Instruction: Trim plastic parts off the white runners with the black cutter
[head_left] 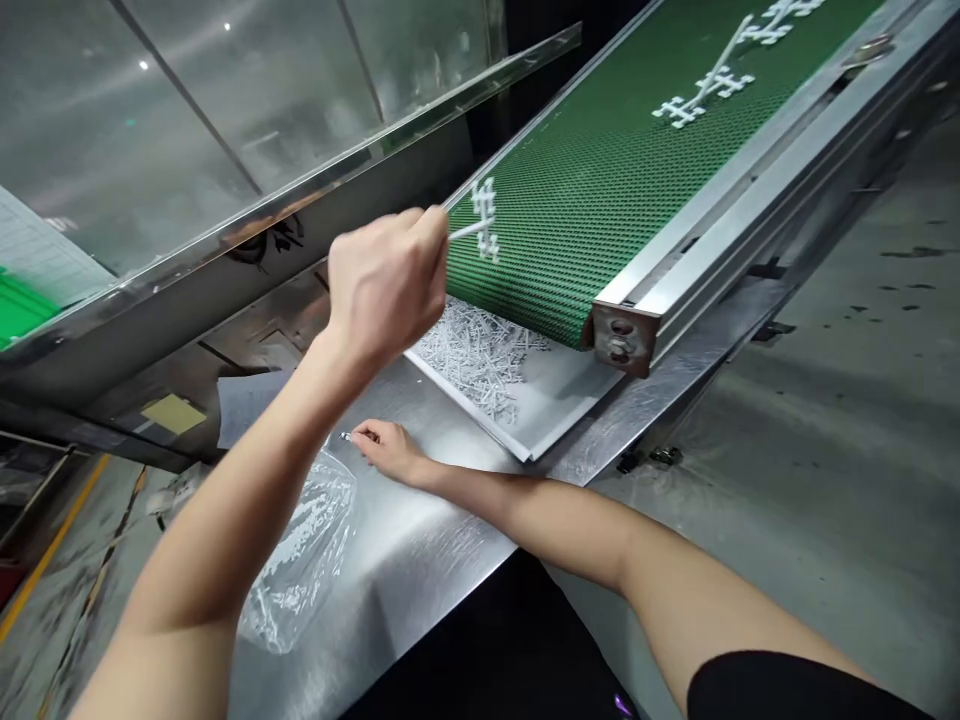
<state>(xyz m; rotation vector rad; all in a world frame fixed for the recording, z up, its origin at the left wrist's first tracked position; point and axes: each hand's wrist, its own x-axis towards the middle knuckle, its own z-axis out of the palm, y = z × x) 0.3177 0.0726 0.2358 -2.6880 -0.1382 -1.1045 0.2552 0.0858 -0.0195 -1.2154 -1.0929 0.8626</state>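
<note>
My left hand [390,285] is closed in a fist, raised beside the lower end of the green conveyor belt [555,220]. From it sticks the stem of a white branched plastic moulding [486,222], its small cross-shaped ends over the belt. Lower down, my right hand [388,450] is closed in a pinch just above the metal table [427,520]. A small pale piece [346,436] shows at its fingertips, too small to name. Close to that hand lies a transparent plastic bag [307,540], partly hidden by my left forearm.
More white mouldings [705,95] lie higher on the belt. Under its end sits a white tray [555,410] with a heap of thin white plastic sticks [480,360]. The belt's metal side rail [690,230] runs along the right. A paper sheet [240,405] lies at the left.
</note>
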